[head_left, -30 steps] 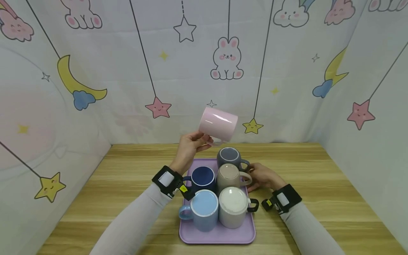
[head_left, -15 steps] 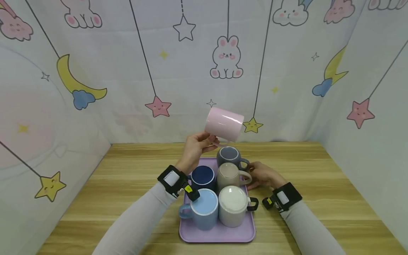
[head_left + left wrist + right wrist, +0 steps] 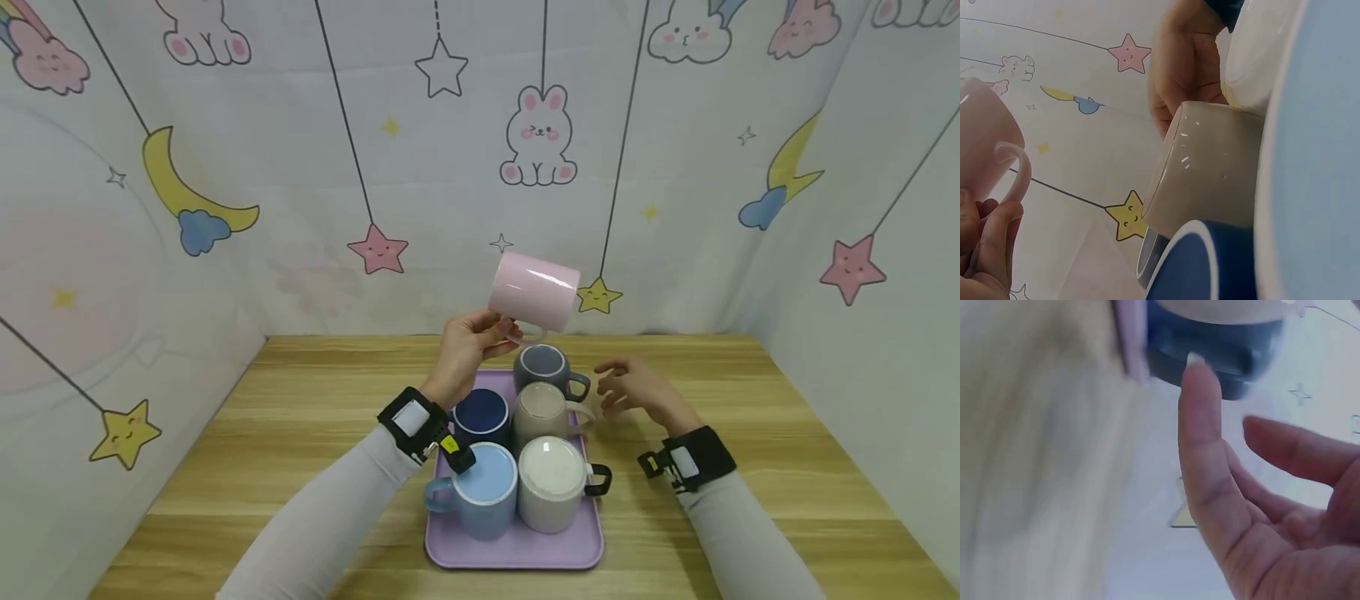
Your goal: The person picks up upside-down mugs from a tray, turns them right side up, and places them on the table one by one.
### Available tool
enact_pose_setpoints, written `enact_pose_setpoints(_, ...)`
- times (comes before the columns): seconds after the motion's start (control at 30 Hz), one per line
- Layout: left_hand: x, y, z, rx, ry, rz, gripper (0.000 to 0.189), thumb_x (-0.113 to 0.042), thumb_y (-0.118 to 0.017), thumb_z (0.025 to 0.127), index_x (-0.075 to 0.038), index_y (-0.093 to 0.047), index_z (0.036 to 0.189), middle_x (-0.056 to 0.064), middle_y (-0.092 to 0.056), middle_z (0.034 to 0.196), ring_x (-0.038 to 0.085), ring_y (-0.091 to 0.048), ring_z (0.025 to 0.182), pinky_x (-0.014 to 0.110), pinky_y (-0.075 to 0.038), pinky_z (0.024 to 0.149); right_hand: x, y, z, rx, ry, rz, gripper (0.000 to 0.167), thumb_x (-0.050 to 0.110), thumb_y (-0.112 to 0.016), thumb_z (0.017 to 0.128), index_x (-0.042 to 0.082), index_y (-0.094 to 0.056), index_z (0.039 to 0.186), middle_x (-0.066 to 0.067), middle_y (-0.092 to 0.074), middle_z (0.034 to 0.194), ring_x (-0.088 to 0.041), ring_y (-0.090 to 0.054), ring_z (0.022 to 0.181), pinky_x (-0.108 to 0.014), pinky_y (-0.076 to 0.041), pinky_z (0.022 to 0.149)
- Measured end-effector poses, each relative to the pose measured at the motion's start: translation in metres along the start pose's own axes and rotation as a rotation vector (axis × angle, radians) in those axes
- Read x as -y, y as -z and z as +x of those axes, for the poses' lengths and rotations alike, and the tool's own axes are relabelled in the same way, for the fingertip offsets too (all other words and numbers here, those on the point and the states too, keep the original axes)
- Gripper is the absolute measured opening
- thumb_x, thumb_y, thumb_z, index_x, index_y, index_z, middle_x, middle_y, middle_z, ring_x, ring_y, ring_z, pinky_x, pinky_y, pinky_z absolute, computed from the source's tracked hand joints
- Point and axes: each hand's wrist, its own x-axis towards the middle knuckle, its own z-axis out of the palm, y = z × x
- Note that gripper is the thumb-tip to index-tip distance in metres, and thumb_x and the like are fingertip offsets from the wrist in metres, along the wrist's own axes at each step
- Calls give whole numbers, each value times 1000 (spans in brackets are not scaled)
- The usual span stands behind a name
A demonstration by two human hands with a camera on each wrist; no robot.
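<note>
At the head view's centre, a smooth, glossy pink mug (image 3: 535, 292) is held tilted, its handle pinched by the left hand (image 3: 467, 348); the mug's body is cut off at the left-wrist view's left edge. Below, upturned glazed mugs (image 3: 538, 421) are borne by a lilac tray (image 3: 517, 552). At centre right, nothing is held by the right hand (image 3: 641, 392), fingers parted, loosely bent.

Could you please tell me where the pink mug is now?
In the head view, the left hand holds the pink mug by its handle, just above the grey mug at the far end of the purple tray.
</note>
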Motion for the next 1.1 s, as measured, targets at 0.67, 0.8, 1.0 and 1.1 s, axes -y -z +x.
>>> enact_pose_setpoints(0.67, 6, -11, -3, 42, 10, -27, 28, 1, -60, 103, 16, -62, 126, 9, -73, 98, 15, -74, 89, 35, -62, 91, 49, -41, -19, -144, 367, 176, 47, 26, -57, 110, -4, -51, 146, -24, -57, 133, -44, -60, 116, -40, -59, 98)
enact_pose_setpoints(0.8, 7, -16, -3, 64, 22, -3, 27, 1, -60, 103, 13, -65, 126, 9, -73, 101, 17, -74, 92, 36, -61, 93, 50, -41, -22, -163, 376, 167, 47, 24, -56, 110, -4, -51, 147, -25, -57, 133, -40, -62, 113, -38, -59, 97)
enact_pose_setpoints(1.0, 6, -24, -3, 80, 23, -2, 24, 2, -62, 102, 12, -66, 124, 8, -73, 100, 17, -75, 92, 36, -61, 93, 57, -38, -28, -164, 414, 225, 44, 20, -55, 110, -8, -50, 144, -26, -59, 126, -26, -66, 105, -32, -58, 96)
enact_pose_setpoints(1.1, 6, -27, -3, 88, 26, -14, 25, 2, -62, 102, 13, -66, 124, 7, -73, 99, 16, -74, 91, 36, -61, 93, 60, -38, -29, -133, 410, 362, 33, 14, -55, 109, -5, -56, 136, -17, -63, 116, -20, -67, 102, -31, -58, 97)
